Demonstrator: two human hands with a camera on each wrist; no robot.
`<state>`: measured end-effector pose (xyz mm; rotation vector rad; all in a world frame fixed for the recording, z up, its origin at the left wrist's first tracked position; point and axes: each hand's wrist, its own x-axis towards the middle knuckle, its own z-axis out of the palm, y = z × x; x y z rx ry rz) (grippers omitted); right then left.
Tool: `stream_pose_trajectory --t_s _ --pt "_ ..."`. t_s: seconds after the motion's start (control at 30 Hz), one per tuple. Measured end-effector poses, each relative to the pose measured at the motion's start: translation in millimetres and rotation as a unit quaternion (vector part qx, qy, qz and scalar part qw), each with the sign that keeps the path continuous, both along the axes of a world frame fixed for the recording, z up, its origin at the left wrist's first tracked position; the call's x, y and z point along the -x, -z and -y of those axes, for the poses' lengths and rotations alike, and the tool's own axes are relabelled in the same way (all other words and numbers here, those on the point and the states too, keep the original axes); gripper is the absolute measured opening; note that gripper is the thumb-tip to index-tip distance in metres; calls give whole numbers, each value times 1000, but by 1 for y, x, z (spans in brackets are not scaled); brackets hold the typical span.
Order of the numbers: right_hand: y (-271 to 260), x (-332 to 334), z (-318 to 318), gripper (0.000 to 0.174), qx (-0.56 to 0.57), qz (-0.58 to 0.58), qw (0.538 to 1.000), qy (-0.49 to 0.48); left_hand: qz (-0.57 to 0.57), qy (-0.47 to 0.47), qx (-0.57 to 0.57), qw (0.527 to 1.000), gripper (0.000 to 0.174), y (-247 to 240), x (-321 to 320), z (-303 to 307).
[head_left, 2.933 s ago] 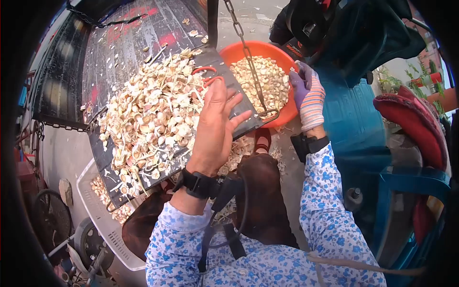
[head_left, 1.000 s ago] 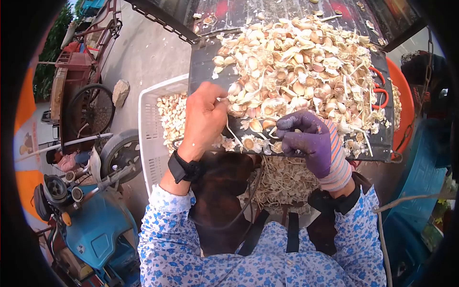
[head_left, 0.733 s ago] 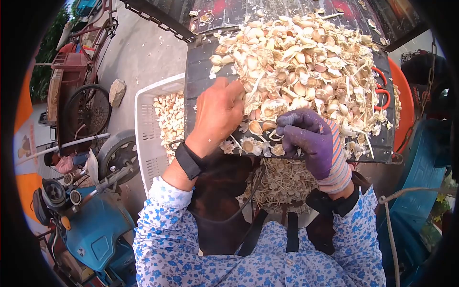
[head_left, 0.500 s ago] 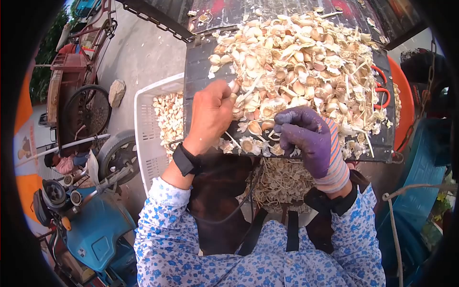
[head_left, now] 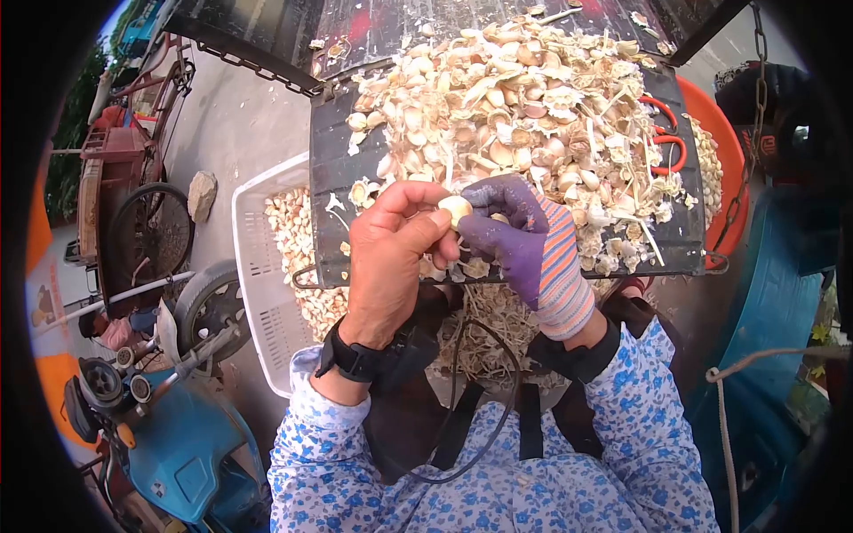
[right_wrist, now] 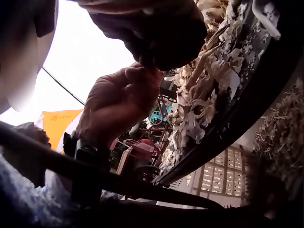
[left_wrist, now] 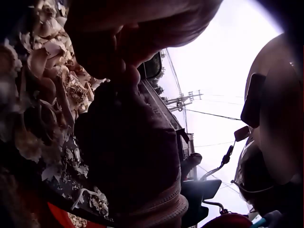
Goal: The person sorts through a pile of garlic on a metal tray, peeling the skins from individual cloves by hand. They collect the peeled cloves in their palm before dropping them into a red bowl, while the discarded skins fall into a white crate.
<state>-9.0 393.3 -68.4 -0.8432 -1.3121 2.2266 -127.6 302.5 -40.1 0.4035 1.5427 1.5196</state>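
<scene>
Between the fingertips of both hands sits a pale garlic clove point(head_left: 456, 209), held above the near edge of the black board. My bare left hand point(head_left: 391, 253) pinches it with thumb and fingers from the left. From the right, my right hand point(head_left: 515, 235), in a purple-palmed striped glove, pinches it with thumb and forefinger. Another pale bit shows inside the gloved fingers. Behind the hands spreads a heap of garlic cloves and skins point(head_left: 515, 115). In the left wrist view the gloved hand point(left_wrist: 133, 137) is dark, and the clove is hidden.
A white crate point(head_left: 258, 293) of cloves stands below left, and an orange basin point(head_left: 729, 169) of cloves at the right. Red-handled scissors point(head_left: 671, 155) lie at the heap's right side. A chain point(head_left: 760, 53) hangs at right. Stalks and skins point(head_left: 489, 329) pile up under the board.
My left hand has come from the heap's left edge rightward to meet the gloved hand, and a clove now shows between them. Earlier, the gloved hand was over the orange basin.
</scene>
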Motion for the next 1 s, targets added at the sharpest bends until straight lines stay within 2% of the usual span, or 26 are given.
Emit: stream_pose_trajectory --t_s 0.13,0.23,0.33,0.43,0.53,0.63,0.73,0.83,0.93,1.0 --pt "-3 -5 -3 22 21 -33 999 9 16 28 -5 999 14 -2 -8 1" --pt "-2 -7 -7 20 83 -55 995 -7 94 3 -47 994 17 -2 -6 3" --pt "-6 -8 -1 20 -46 -27 999 -9 40 -8 -52 998 19 -5 -13 0" --pt "5 -9 -5 21 -201 -20 979 -25 -14 22 -14 1000 20 -1 -14 3" --pt "-10 -12 -3 21 -85 -16 996 -24 35 9 -18 999 17 0 -13 3" --pt "0 -9 -5 21 -170 -4 985 6 15 16 -24 999 14 7 -13 3" --pt "3 -9 -7 19 -320 7 947 12 49 -8 -45 998 11 13 -17 1" --pt "9 -7 -7 16 -425 7 905 26 47 -18 -33 998 10 18 -20 -3" --pt "0 -8 -12 12 -587 28 809 10 28 -9 -5 1000 11 17 -21 -6" --pt "6 -4 -10 13 -505 22 862 31 83 -40 -35 995 12 22 -21 -4"
